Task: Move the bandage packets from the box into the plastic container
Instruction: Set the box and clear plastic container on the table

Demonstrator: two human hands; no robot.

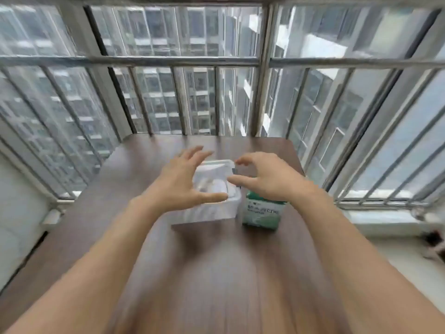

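A clear plastic container (212,208) stands in the middle of the brown wooden table (204,273), with white packets (216,184) blurred inside it. Touching its right side stands a green and white bandage box (263,213). My left hand (185,179) hovers over the container's left side, fingers spread and holding nothing. My right hand (269,177) hovers above the box and the container's right rim, fingers loosely bent and empty. The frame is motion-blurred.
The table runs up to a window with a metal railing (168,61) behind it. A white sill (385,220) lies to the right of the table, with a small dark object (433,239) at the far right edge.
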